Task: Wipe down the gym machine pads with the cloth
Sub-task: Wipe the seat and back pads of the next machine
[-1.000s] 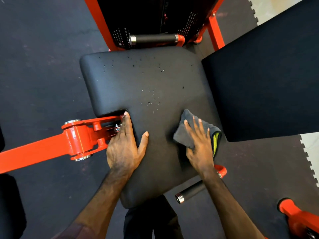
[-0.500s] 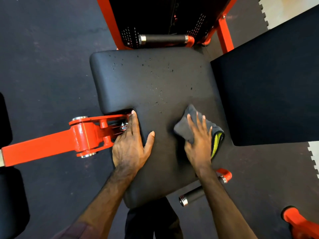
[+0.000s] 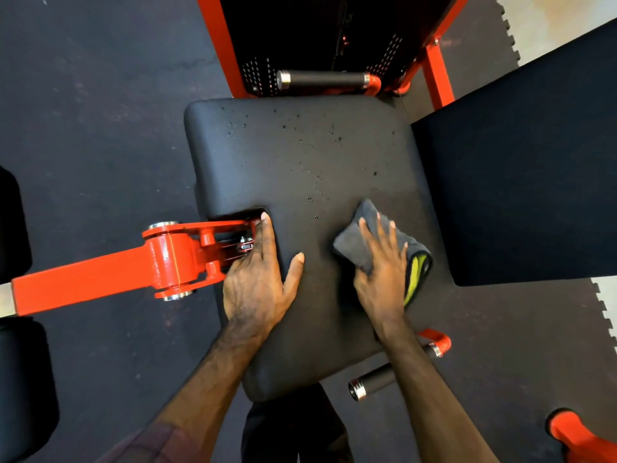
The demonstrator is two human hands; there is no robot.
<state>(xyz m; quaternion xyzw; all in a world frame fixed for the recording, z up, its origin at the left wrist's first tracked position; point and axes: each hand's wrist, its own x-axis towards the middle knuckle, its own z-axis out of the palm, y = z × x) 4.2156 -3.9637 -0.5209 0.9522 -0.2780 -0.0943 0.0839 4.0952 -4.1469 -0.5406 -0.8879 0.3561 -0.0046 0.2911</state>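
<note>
A black seat pad [image 3: 300, 162] fills the middle of the head view, speckled with small droplets over its far half. A folded grey cloth [image 3: 359, 243] with a yellow-green inner edge lies on the pad's right side. My right hand [image 3: 382, 269] presses flat on the cloth with straight, spread fingers. My left hand [image 3: 258, 279] rests on the pad's left edge, fingers extended along the notch and thumb on the top surface. A second black back pad [image 3: 527, 155] stands to the right of the seat.
An orange lever arm [image 3: 133, 265] reaches in from the left to the seat's notch. Black grip handles lie beyond the seat [image 3: 322, 80] and at its near right [image 3: 377, 382]. Orange frame uprights stand at the back. Dark rubber floor mats surround the machine.
My right hand has slid the cloth a little away from me along the pad's right side. My left hand stays on the left edge.
</note>
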